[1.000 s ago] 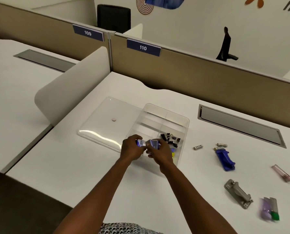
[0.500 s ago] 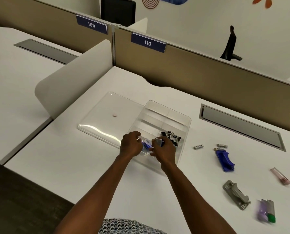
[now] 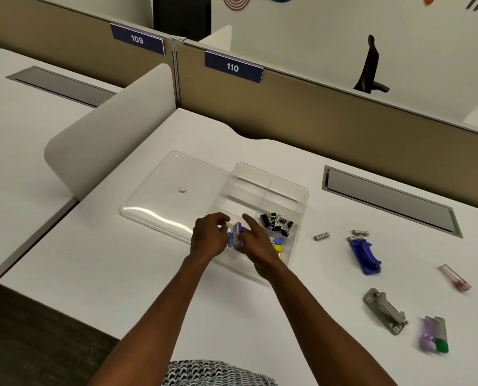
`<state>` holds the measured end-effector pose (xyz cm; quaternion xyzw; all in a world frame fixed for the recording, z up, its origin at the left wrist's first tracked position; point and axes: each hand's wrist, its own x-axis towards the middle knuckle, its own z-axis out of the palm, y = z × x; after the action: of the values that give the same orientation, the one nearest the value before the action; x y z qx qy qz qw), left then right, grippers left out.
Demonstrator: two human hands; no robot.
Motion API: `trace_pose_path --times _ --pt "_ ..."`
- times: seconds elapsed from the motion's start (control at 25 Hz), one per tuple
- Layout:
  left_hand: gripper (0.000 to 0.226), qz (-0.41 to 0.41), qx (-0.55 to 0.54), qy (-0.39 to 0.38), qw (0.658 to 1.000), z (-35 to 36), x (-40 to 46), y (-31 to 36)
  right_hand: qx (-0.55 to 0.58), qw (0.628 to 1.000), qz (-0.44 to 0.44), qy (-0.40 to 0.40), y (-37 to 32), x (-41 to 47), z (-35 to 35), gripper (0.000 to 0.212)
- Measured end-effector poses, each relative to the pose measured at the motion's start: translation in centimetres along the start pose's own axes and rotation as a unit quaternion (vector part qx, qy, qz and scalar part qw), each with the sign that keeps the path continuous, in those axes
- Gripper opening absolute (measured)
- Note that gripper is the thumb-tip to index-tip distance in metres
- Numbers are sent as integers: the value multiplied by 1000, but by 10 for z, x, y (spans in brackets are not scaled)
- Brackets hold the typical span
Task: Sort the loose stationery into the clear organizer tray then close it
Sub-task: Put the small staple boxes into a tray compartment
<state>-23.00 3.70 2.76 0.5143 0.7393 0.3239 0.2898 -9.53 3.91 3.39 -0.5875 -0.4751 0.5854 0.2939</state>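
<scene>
The clear organizer tray (image 3: 293,190) sits mid-desk with its hinged lid (image 3: 173,188) lying open to the left. Black binder clips (image 3: 276,222) fill a near-right compartment, and small yellow and blue pieces (image 3: 279,245) lie in front of them. Both hands are over the near-left compartment. A small blue-and-white box (image 3: 235,235) stands on edge between them. My left hand (image 3: 208,236) has its fingers curled beside the box, and its grip is hidden. My right hand (image 3: 258,243) touches the box with its fingers spread and the forefinger raised.
To the right of the tray lie loose batteries (image 3: 322,236), a blue stapler (image 3: 364,254), a pink lighter-shaped item (image 3: 455,277), a grey metal punch (image 3: 385,310) and purple and green items (image 3: 433,337). A cable slot (image 3: 391,201) sits behind, and a white divider (image 3: 107,140) stands on the left.
The hands have lowered the small blue boxes into the tray's near-left compartment. The right hand's fingers have spread apart.
</scene>
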Motion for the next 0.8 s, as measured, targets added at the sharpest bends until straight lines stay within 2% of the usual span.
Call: trace_pose_path --times 0.2,0.36,0.56,0.8 --pt "29 60 39 -34 997 2 6 1 -31 999 -10 -15 9 4 -2 66" --pt "25 70 32 -90 993 3 15 2 29 999 3 -40 6 3 -5 57" --pt "37 51 117 -103 986 8 17 -10 -3 999 -36 19 4 -9 -3 52" --pt "40 61 163 -83 981 11 17 -5 83 993 -63 62 16 -40 -41 31"
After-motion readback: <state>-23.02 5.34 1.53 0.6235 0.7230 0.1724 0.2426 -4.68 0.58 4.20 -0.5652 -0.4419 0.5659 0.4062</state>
